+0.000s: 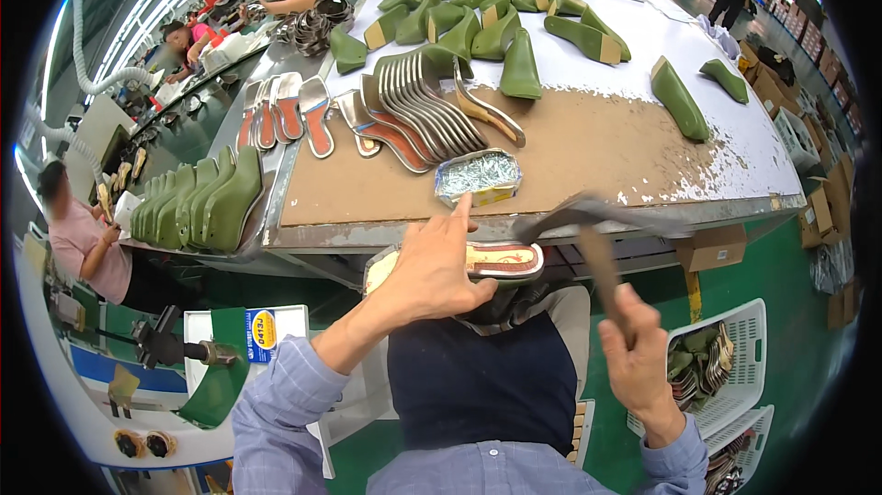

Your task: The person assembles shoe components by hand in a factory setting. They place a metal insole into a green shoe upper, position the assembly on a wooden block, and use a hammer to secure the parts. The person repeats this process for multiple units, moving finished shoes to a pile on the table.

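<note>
Just beyond the left hand [424, 265] lies a small pale box with blue and yellow markings [485, 195], heaped with fine silvery metal pieces [480, 169], near the front edge of the brown-and-white surface [588, 151]. The index finger points straight away from the body at the box's near wall; whether it touches cannot be told. The left fingers are spread, the thumb stretched out to the right.

Beneath that hand, nearer the body, is a patterned tan sole-shaped piece with a red-and-white border [505, 259]. Its long axis runs left to right, across the line of the index finger, and its rounded end shows to the right. The right hand [634, 348] is farther from the box, its fingers wrapped around the wooden handle of a dark metal-headed hammer [602, 279].

The hammer's head is blurred, the sole piece's middle is covered by the left hand, its support is hard to make out, and single metal pieces are too small to distinguish.
</note>
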The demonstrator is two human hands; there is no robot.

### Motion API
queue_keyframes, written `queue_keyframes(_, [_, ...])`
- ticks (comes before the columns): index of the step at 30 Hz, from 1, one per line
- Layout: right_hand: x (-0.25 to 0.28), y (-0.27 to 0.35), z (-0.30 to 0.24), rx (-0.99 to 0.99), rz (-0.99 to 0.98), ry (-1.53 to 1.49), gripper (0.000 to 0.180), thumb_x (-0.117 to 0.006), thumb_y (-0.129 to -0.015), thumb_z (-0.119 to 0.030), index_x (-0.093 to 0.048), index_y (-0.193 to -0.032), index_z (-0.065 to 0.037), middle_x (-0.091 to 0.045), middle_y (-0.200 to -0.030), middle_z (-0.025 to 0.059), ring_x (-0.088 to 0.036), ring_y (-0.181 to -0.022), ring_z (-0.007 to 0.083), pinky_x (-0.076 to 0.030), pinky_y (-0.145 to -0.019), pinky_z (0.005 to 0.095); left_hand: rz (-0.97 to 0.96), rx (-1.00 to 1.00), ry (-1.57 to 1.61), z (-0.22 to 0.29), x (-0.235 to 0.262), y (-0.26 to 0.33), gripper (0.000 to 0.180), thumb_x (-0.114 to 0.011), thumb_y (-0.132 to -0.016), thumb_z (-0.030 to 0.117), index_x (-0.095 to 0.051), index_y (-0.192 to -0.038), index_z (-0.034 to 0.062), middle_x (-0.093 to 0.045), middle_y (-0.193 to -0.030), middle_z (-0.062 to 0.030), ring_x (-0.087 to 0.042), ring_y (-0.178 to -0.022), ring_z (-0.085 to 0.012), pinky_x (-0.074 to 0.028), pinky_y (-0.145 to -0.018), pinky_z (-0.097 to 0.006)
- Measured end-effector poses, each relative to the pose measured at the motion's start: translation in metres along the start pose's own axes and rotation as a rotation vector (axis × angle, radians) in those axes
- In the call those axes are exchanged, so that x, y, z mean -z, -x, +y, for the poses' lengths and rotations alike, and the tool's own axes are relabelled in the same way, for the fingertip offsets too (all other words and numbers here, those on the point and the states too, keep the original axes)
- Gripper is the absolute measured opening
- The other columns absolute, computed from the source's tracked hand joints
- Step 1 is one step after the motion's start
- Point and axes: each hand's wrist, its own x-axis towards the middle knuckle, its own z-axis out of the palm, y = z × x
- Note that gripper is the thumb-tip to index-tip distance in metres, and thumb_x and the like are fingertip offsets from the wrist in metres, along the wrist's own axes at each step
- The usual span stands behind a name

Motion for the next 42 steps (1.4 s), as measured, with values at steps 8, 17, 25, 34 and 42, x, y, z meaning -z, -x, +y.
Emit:
queue_keyframes(8, [0.007,-0.076,0.047,-0.031,0.083,0.543,0.045,-0.068,-0.093,-0.007,-0.063,-0.137,-0.015,-0.072,-0.106,0.018,-0.07,-0.092,0.0384,-0.057,-0.076,0.0435,-0.185,-0.245,-0.292,0.005,-0.023,-0.032,0.062,-0.081,-0.071,0.044,-0.06,-0.115,0.005,-0.069,-0.083,-0.0134,-0.07,-0.075,-0.0349,-0.052,-0.064,-0.046])
queue_keyframes(17, [0.023,-0.091,0.075,-0.222,0.188,0.265,0.043,-0.057,-0.102,-0.006,-0.054,-0.145,-0.007,-0.071,-0.095,0.0154,-0.061,-0.071,0.0207,-0.049,-0.068,0.033,0.244,-0.127,-0.065,0.002,0.025,-0.029,0.064,-0.088,-0.07,0.043,-0.065,-0.119,0.007,-0.073,-0.1,-0.0142,-0.071,-0.091,-0.0365,-0.054,-0.076,-0.046])
queue_keyframes(25, [0.038,-0.047,-0.054,0.393,-0.029,0.306,0.048,-0.073,-0.084,0.002,-0.065,-0.131,-0.005,-0.06,-0.073,0.0089,-0.056,-0.055,0.0211,-0.046,-0.049,0.0322,0.218,-0.138,-0.129,0.005,0.023,-0.033,0.059,-0.087,-0.069,0.036,-0.067,-0.117,0.0081,-0.072,-0.099,-0.0144,-0.07,-0.09,-0.0358,-0.055,-0.077,-0.046])
queue_keyframes(34, [0.018,-0.033,-0.057,0.32,-0.067,0.369,0.051,-0.079,-0.082,-0.003,-0.069,-0.13,-0.018,-0.055,-0.068,0.0042,-0.054,-0.05,0.0217,-0.043,-0.045,0.0346,0.125,-0.122,-0.132,0.008,0.027,-0.031,0.051,-0.085,-0.069,0.029,-0.066,-0.111,0.0081,-0.071,-0.095,-0.0146,-0.069,-0.09,-0.0368,-0.055,-0.076,-0.047])
queue_keyframes(42, [0.023,-0.075,-0.004,0.293,0.153,0.514,0.037,-0.07,-0.092,-0.004,-0.069,-0.128,-0.012,-0.059,-0.074,0.0141,-0.059,-0.059,0.0328,-0.046,-0.053,0.0443,0.332,-0.031,0.0,-0.013,0.055,-0.01,0.062,-0.087,-0.07,0.036,-0.063,-0.12,0.007,-0.072,-0.099,-0.0159,-0.071,-0.087,-0.0371,-0.057,-0.077,-0.046])
